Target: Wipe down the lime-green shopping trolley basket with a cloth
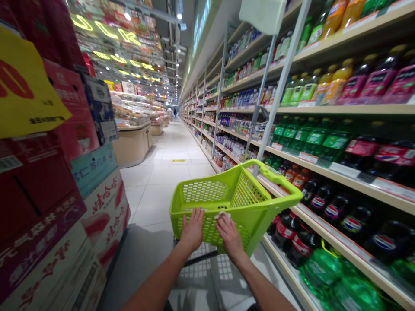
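Observation:
A lime-green plastic shopping basket [246, 194] rolls ahead of me in a supermarket aisle, tilted toward the shelves. My left hand [192, 229] curls over its near rim, fingers gripping the edge. My right hand [229, 233] rests on the same rim just to the right, with a small white scrap, perhaps paper or cloth, pinched under its fingertips [222, 214]. The basket's inside looks empty from here.
Drink shelves [340, 172] with green, dark and orange bottles run along the right. Stacked red and white cartons [65, 207] with a yellow sign wall the left. A tiled aisle floor [168, 172] stretches ahead past a curved counter [132, 142]. Two slanted metal poles [272, 99] lean against the shelves.

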{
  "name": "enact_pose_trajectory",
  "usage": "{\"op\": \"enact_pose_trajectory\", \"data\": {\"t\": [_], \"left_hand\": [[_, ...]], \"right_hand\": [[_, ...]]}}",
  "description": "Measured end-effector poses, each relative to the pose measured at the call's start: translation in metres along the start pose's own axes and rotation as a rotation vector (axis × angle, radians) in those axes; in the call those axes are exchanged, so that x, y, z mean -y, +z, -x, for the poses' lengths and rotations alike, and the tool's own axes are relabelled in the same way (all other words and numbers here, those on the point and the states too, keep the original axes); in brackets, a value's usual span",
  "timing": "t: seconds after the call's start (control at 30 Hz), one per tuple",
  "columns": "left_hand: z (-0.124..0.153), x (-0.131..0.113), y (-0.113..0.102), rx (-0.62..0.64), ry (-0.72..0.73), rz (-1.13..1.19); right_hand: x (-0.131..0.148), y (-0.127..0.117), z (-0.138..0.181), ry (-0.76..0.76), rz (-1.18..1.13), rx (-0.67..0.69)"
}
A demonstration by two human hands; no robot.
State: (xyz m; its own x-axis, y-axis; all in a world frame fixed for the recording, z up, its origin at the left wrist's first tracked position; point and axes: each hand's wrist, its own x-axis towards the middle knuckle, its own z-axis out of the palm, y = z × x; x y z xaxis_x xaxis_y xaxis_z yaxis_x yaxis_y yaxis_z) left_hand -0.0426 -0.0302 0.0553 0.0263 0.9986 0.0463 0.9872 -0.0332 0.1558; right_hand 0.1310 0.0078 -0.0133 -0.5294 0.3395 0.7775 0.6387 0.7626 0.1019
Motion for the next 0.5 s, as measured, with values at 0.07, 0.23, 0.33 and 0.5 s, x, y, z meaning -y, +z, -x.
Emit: {"op": "enact_pose_trajectory", "data": {"t": [0.07,0.23,0.33,0.5], "left_hand": [[0.0,0.001,0.004,-0.016,0.01,-0.008],[0.001,-0.001,0.002,-0.016,-0.012,-0.011],[0.002,-0.005,0.003,-0.044,-0.033,-0.035],[0.004,-0.002,0.004,-0.037,-0.01,-0.069]], "right_hand": [[0.003,0.006,0.026,-0.016,-0.023,0.072],[-0.006,-0.019,0.015,0.024,-0.047,-0.004],[-0.022,-0.031,-0.007,0.091,0.014,-0.093],[-0.033,-0.021,0.031,0.023,0.042,-0.026]]}}
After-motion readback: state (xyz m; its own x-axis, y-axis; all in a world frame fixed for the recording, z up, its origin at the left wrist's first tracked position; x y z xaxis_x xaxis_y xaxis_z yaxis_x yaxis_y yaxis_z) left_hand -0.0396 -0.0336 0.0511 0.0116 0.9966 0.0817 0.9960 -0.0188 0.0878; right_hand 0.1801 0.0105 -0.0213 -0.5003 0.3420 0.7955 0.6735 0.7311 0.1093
